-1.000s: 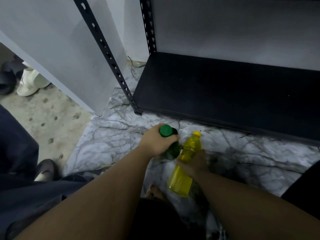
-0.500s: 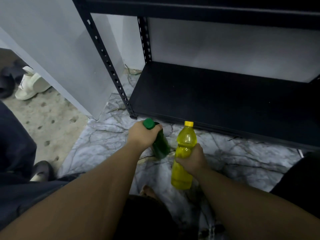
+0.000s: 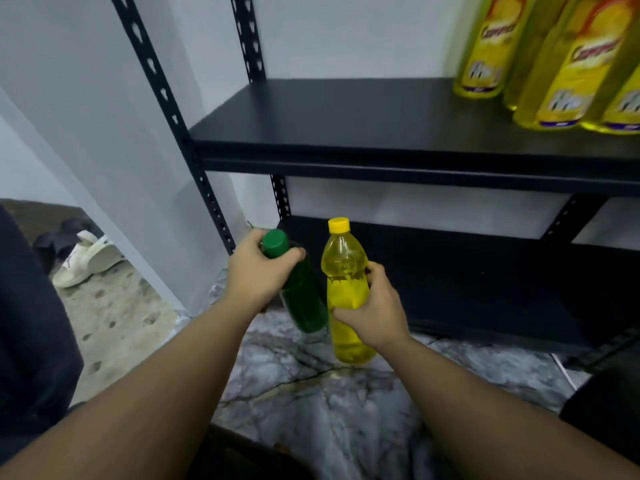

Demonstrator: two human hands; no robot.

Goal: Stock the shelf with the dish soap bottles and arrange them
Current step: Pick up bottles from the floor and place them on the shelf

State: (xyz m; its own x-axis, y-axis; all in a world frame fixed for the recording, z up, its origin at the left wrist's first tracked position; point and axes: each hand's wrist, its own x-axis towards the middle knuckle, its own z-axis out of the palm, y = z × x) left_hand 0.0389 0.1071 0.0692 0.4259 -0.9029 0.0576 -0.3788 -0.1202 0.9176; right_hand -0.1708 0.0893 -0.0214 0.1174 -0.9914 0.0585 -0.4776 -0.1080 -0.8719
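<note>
Since the earlier frames both bottles have come up off the marble floor (image 3: 332, 403), and the view has tilted upward so that a higher shelf board (image 3: 363, 126) and the bottles standing on it now show.

Head view: the left hand (image 3: 258, 271) curls round the neck and shoulder of the green bottle (image 3: 304, 299), just under its green screw cap. This bottle is dark, translucent green, without a visible label, and leans with its base toward 5 o'clock. The right hand (image 3: 375, 311) wraps its fingers round the waist of the yellow bottle (image 3: 344, 289), thumb on the near side. That bottle is clear plastic filled with bright yellow liquid, topped by a yellow cap, unlabelled and nearly upright. The two bottles are just beside each other near the frame's centre, in the air before the bottom shelf board (image 3: 467, 282), whose surface is dark.

At 1 o'clock, on the right end of the higher board, stand several labelled yellow bottles (image 3: 554, 64), close together, their labels blurred. The black shelf upright (image 3: 173, 116) with punched holes runs toward 11 o'clock. At 9 o'clock a white sandal (image 3: 86, 259) lies on the speckled floor.
</note>
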